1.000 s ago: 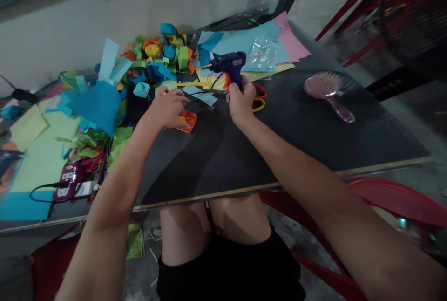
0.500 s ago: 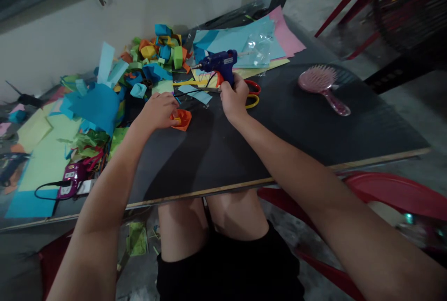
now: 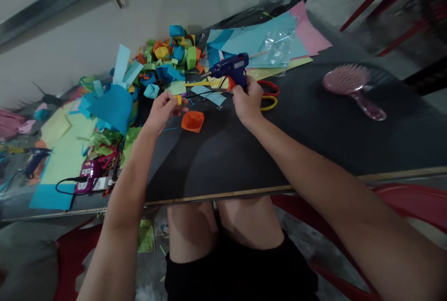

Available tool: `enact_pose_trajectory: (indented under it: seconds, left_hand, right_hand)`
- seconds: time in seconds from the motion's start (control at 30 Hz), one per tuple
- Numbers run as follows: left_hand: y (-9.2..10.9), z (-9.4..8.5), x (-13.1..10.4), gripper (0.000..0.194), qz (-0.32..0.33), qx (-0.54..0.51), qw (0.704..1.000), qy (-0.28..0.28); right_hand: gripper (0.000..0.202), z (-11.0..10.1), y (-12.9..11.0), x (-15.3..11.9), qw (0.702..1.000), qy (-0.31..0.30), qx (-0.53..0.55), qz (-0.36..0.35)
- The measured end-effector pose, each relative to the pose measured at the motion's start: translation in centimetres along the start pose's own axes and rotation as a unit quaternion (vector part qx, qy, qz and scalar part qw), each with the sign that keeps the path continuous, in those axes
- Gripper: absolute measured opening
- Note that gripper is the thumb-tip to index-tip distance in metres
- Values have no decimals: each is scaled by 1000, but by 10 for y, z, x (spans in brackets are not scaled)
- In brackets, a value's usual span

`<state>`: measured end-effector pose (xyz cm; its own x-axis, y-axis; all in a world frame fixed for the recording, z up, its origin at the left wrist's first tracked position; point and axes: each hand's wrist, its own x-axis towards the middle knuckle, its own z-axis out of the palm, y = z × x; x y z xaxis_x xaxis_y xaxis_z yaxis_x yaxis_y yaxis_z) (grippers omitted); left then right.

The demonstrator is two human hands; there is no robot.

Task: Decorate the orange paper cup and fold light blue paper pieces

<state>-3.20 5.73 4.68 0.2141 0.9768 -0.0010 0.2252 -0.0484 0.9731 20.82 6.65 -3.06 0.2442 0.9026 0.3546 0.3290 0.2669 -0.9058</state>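
My right hand (image 3: 248, 99) is wrapped round the handle of a blue glue gun (image 3: 228, 69) with an orange trigger; its nozzle points left. Between the thumb and fingers of my left hand (image 3: 164, 109) is a small yellow paper piece (image 3: 179, 99). Just right of that hand, an orange folded paper box (image 3: 193, 121) sits by itself on the dark table. Behind the glue gun, scissors (image 3: 270, 96) with red and yellow handle loops lie partly hidden. A strip of light blue paper (image 3: 209, 95) lies between my hands.
Colourful folded paper pieces (image 3: 167, 54) are heaped against the wall. A blue paper shape (image 3: 111, 105) stands at left, near a purple power strip (image 3: 89, 175). Blue sheets (image 3: 251, 42) lie at the back, and a pink hairbrush (image 3: 352, 84) at right.
My left hand has lifted away from the orange paper box, taking the yellow piece with it. My right hand keeps hold of the glue gun. The whole view has shifted a little.
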Motion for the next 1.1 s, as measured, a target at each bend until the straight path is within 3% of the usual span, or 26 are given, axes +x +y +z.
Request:
enact_pose_trajectory:
  seconds: [0.1,0.23,0.4,0.6,0.83,1.1]
  left_hand:
    - [-8,3,-3,33,-53,-120,991,38]
    - [-20,1,-4,24,-45,-201,977,55]
    - [-26,-2,-3,19,-44,-199,975,92]
    - [-22,6,-8,17,-89,-217,967,104]
    - [-22,10,-16,9,-119,-240,959,96]
    - [-22,13,-21,15,-133,-227,959,108]
  right_hand:
    - [12,3,-3,-3,999,-1,39,37]
    - [15,3,-5,-5,996,0,80,30]
    - [23,-5,-11,-7,1000,1,18,14]
    - [33,-3,-25,-16,998,-52,-16,-5]
    - [34,-5,-38,-19,998,2,-63,-13]
    - [34,-7,-39,-20,993,24,-115,-14]
